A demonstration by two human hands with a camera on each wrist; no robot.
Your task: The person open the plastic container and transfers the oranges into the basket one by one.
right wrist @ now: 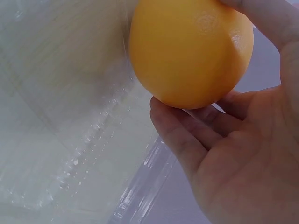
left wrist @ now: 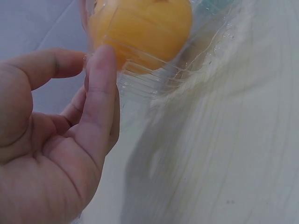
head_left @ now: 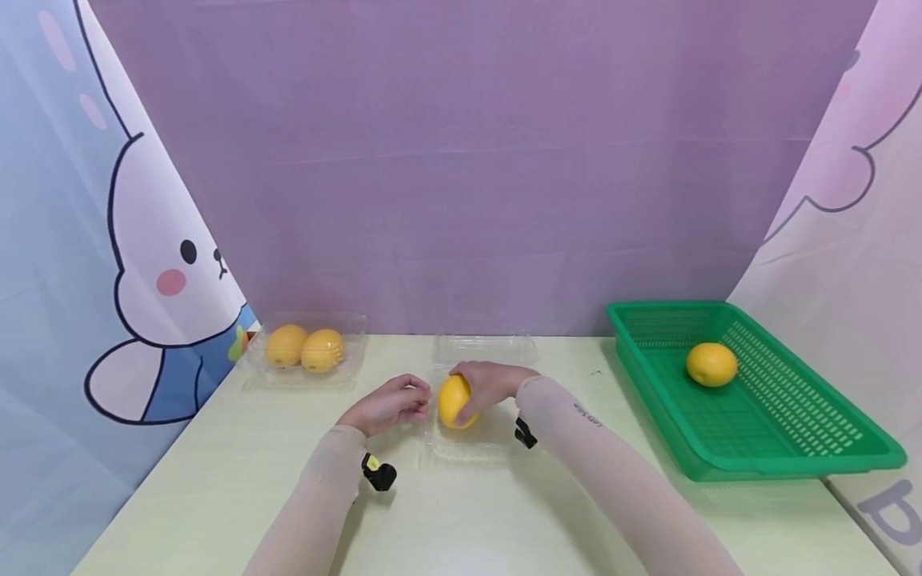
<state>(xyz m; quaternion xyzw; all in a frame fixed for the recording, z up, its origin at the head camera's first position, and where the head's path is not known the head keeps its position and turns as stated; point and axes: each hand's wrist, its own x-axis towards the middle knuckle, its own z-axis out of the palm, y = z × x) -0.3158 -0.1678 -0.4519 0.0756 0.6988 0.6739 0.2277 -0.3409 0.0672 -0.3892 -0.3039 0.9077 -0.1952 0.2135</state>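
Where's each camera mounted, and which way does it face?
Head: worn there, facing forward and down over table, open box and basket; left grip, right grip and arms show.
Left wrist: worn there, facing the open box's edge; left grip shows close up.
Right wrist: worn there, facing the held fruit; right grip shows close up.
Both wrist views share held fruit and open box.

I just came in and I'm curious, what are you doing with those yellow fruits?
A person's right hand is holding a yellow fruit at an open clear box, while the left hand pinches that box's edge. I can't tell if the fruit touches the bottom. Over on the left, another clear box has two fruits inside. On the right, one more fruit lies in a green basket.
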